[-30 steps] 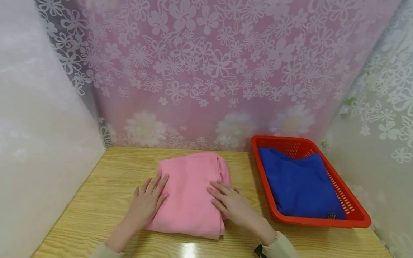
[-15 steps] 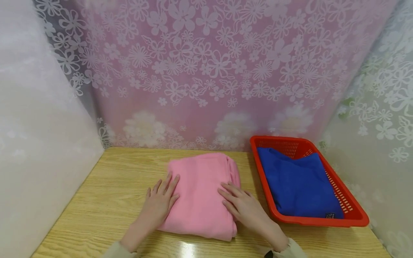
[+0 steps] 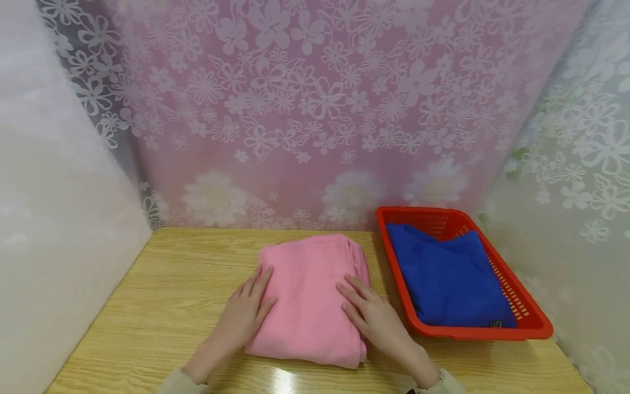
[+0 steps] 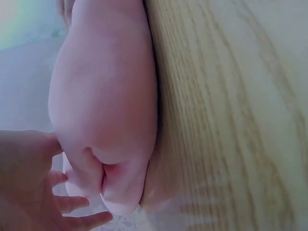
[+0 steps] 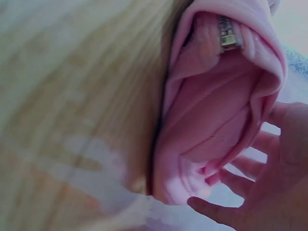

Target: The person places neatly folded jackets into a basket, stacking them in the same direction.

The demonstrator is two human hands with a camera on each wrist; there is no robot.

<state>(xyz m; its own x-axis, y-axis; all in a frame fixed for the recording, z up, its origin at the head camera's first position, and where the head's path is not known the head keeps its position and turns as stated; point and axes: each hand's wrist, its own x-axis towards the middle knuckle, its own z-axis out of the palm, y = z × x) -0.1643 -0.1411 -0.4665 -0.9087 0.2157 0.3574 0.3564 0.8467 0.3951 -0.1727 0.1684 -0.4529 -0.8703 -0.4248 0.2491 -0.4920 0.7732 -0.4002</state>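
A folded pink garment [image 3: 307, 306] lies on the wooden table in front of me. In the right wrist view its open side shows stacked layers and a metal zipper end [image 5: 229, 39]. My left hand [image 3: 244, 313] rests along the garment's left edge, fingers spread and fairly straight. On the opposite edge my right hand [image 3: 376, 318] lies with its fingertips on the top layer. The left wrist view shows the rounded fold of the pink garment [image 4: 106, 96], with the left hand [image 4: 33, 187] beside it. Neither hand grips the cloth.
A red plastic basket [image 3: 534, 323] with slotted sides stands on the table to the right. Inside it lies a folded blue garment [image 3: 455, 284] with a small dark label. Floral sheets [image 3: 295, 109] hang behind and at both sides of the wooden table [image 3: 123, 328].
The pink garment and both hands have shifted to the right, nearer the basket, mostly in the first half second. The hands stay on its two edges. The head view has turned slightly.
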